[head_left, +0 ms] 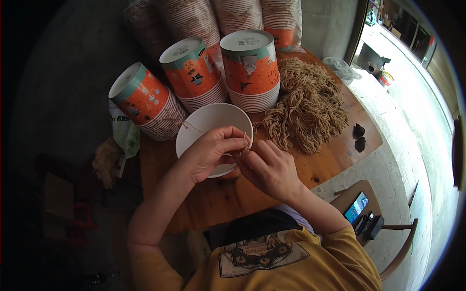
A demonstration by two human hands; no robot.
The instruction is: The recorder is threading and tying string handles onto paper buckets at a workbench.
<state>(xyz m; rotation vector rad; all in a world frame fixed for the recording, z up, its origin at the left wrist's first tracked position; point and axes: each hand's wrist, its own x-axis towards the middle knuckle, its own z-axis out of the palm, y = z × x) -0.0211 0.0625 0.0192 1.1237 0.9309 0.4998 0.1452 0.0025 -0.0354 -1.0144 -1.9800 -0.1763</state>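
Note:
A white-lined paper bucket [213,114] stands open end up on the table in front of me. A thin brown twine cord [192,127] comes through its rim on the left and runs toward my fingers. My left hand [213,151] reaches over the bucket's mouth, with thumb and fingertips pinching the cord at the right side of the rim. Close against it, my right hand [270,167] has its fingers curled and pinches the cord at the same spot. The fingers partly hide the cord's end and that part of the rim.
Behind the bucket stand upturned stacks of orange and teal paper buckets [250,72], with bagged stacks [238,14] beyond. A heap of brown twine cords [310,104] covers the right of the wooden table [347,155]. A chair [369,194] at right holds a phone [357,206].

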